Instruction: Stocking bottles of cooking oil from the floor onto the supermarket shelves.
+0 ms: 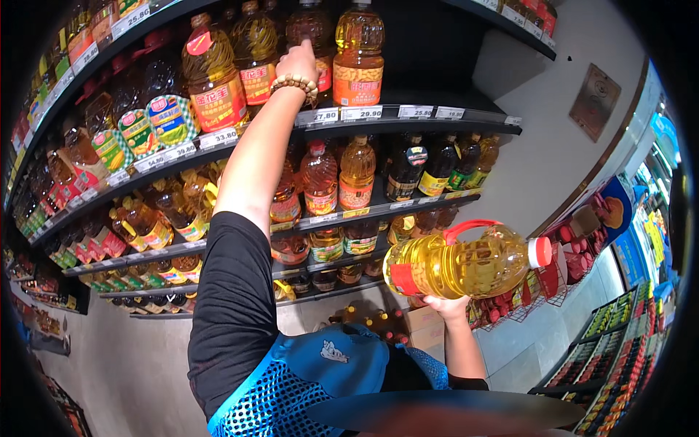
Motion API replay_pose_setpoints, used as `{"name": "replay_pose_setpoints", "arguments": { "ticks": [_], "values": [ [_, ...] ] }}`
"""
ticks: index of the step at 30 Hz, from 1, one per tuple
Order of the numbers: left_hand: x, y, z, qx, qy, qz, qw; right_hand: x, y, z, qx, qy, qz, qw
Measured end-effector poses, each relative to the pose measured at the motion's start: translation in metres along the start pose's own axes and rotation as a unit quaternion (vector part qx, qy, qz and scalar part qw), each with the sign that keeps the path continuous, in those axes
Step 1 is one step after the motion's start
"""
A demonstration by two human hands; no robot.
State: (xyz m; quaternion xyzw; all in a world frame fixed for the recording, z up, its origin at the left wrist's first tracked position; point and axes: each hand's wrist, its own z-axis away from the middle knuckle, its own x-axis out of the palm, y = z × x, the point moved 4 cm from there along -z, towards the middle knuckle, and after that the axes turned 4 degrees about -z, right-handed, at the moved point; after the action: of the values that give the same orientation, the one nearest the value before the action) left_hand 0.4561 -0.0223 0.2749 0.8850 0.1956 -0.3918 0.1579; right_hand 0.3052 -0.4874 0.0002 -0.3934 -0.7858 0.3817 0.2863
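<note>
My left hand [298,61], with a beaded bracelet at its wrist, reaches up to the upper shelf. It is in front of a cooking oil bottle [309,24]; most of its fingers are hidden, so a grip cannot be made out. Right of that bottle stands another oil bottle [359,49] with an orange peanut label. On the left is a ribbed oil bottle [208,71] with a red-orange label. Low on the right, my right hand [449,307] supports a large yellow oil bottle [464,265] from below. That bottle lies nearly sideways, its red cap to the right and its red handle uppermost.
Curved shelf edges with price tags [361,113] run across the view. Dark bottles [440,166] line the shelf below. More bottles [377,322] and a cardboard box [425,326] sit on the floor. A red wire rack [551,284] and a goods display [600,349] stand to the right.
</note>
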Motion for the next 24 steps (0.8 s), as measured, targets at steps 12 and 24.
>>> {"name": "replay_pose_setpoints", "arguments": {
  "ticks": [12, 24],
  "values": [
    [-0.061, -0.031, 0.039, 0.131, 0.131, 0.118, 0.976, 0.068, -0.019, -0.111, -0.002, -0.100, 0.122, 0.987],
    [-0.128, -0.067, 0.124, 0.280, 0.045, 0.481, 0.829, 0.231, -0.062, -0.318, -0.415, -0.022, 0.306, 0.857]
  ]
}}
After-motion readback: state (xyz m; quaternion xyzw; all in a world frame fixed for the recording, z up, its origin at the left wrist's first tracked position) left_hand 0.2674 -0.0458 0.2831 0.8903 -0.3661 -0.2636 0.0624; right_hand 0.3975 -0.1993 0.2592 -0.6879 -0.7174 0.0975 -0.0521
